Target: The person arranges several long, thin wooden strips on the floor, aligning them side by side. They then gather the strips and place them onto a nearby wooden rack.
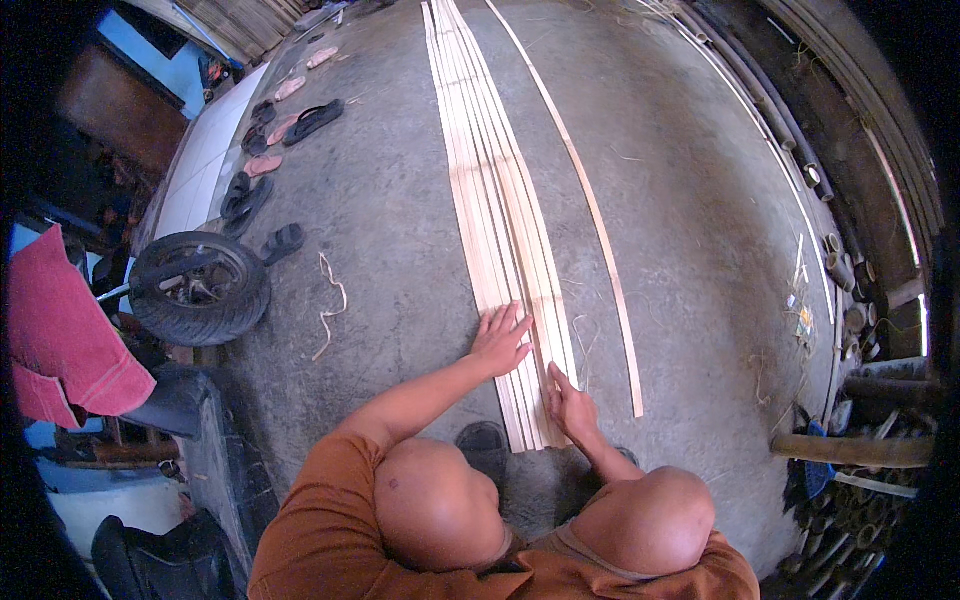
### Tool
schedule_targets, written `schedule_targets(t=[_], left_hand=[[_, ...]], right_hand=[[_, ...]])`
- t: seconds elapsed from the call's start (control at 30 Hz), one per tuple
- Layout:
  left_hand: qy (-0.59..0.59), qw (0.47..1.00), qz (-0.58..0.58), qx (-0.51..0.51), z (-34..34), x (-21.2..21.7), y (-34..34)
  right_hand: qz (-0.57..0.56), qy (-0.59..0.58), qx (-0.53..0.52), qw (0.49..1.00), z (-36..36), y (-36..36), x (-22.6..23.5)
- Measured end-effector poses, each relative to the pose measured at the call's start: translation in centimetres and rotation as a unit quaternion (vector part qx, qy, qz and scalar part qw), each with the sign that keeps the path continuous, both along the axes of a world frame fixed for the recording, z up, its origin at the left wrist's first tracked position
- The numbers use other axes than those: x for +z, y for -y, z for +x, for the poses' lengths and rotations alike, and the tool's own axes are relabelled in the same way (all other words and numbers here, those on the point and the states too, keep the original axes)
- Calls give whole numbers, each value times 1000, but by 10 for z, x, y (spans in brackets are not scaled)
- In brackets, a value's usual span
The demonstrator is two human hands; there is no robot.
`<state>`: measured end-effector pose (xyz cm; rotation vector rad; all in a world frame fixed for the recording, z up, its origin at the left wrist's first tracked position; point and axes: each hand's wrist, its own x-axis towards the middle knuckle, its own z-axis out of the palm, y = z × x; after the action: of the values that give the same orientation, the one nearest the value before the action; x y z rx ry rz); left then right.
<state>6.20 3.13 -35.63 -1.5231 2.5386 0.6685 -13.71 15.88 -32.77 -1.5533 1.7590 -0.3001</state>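
Long pale bamboo strips (500, 200) lie side by side on the concrete floor, running away from me, with their near ends between my feet. My left hand (502, 342) rests flat across the strips near that end, its fingers spread. At the right edge of the bundle my right hand (572, 408) grips the outer strips. Its thumb lies along their top, while the other fingers are mostly hidden. A narrow gap shows between some strips, just right of my left hand. One single bamboo strip (598, 225) lies apart, to the right of the bundle.
Several sandals (312, 122) line the left side beside a white tiled step (200, 165). A motorbike wheel (200, 288) and a pink cloth (70, 330) are at the left. Bamboo poles (850, 450) and cut pieces are stacked along the right. A curled fibre strip (330, 300) lies on the floor.
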Motion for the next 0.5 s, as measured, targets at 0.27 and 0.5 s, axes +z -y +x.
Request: schedule_targets(t=[0.27, 0.5], left_hand=[[-72, 995, -39, 49, 7, -11, 7], [-354, 871, -43, 338, 38, -31, 36]], right_hand=[[-93, 150, -46, 983, 4, -11, -10], [-62, 256, -16, 965, 53, -18, 8]])
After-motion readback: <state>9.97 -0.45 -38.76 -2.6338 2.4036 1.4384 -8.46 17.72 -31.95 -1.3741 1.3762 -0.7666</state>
